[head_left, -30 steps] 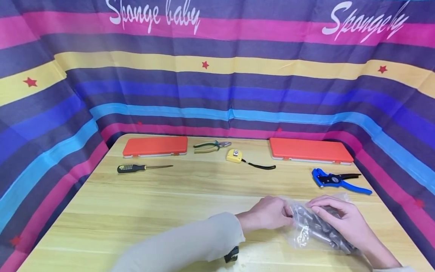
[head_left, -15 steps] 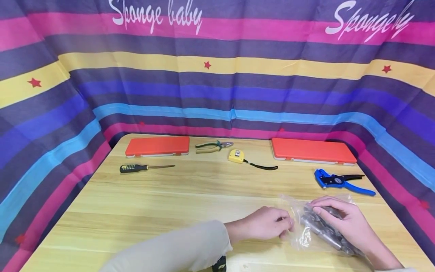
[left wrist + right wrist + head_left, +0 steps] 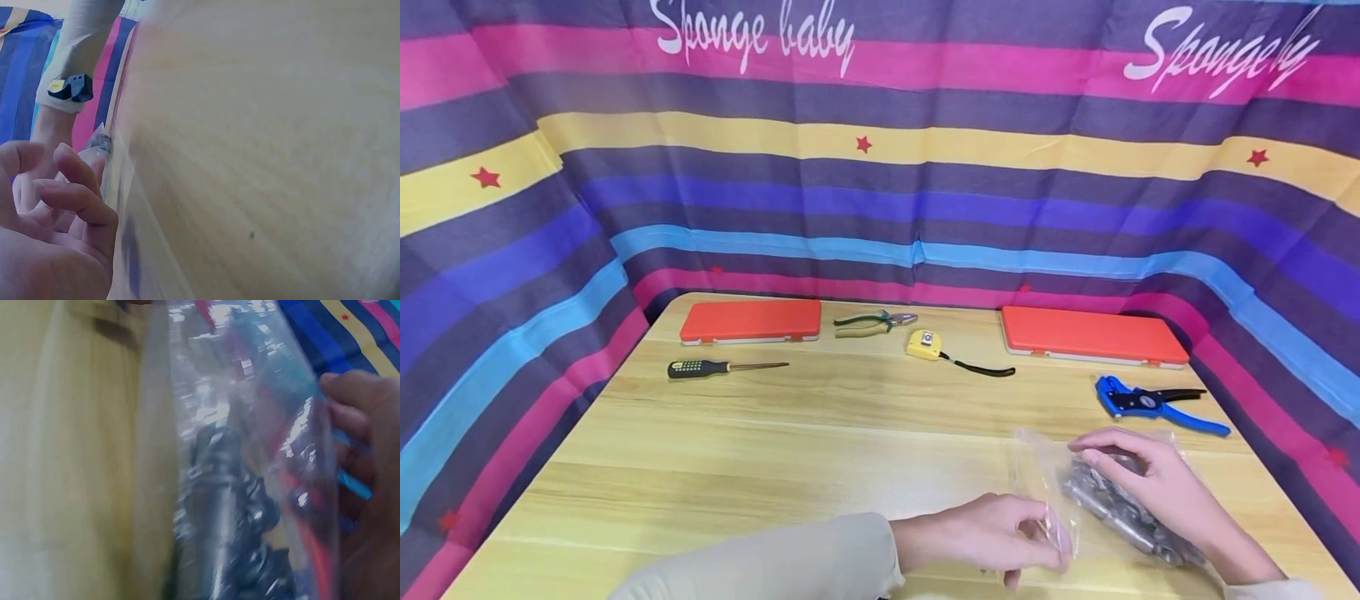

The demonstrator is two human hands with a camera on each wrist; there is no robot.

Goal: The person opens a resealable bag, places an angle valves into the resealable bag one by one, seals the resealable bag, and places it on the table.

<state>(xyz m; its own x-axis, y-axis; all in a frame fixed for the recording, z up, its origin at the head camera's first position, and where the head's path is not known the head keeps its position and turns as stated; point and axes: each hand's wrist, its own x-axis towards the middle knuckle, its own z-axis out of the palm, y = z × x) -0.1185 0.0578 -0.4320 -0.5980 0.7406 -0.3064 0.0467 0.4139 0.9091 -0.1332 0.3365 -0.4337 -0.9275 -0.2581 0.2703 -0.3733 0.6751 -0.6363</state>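
Observation:
A clear plastic bag (image 3: 1037, 467) with dark grey metal parts (image 3: 1108, 508), some of them cylindrical, is at the table's front right. My right hand (image 3: 1165, 492) grips its upper side, thumb and fingertips together near the top. Seen from the right wrist, the bag (image 3: 206, 412) stretches past the right hand (image 3: 365, 444), a long shiny cylinder (image 3: 215, 531) among smaller rounded pieces inside. My left hand (image 3: 992, 537) is at the bag's left end, where loose film overlaps its fingertips. In the left wrist view, the left hand's fingers (image 3: 81, 200) are loosely bent and apart.
Blue wire strippers (image 3: 1138, 402) lie beyond the bag. Farther back are a red case (image 3: 1093, 333), a yellow tape measure (image 3: 923, 343) with a black strap, pliers (image 3: 876, 322) and another red case (image 3: 752, 320). A screwdriver (image 3: 700, 368) is at the left. A striped curtain (image 3: 865, 200) surrounds the table.
My left hand has let go of the bag's left edge and shifted down, nearer the table's front, its fingers spreading. The right hand stays on the bag.

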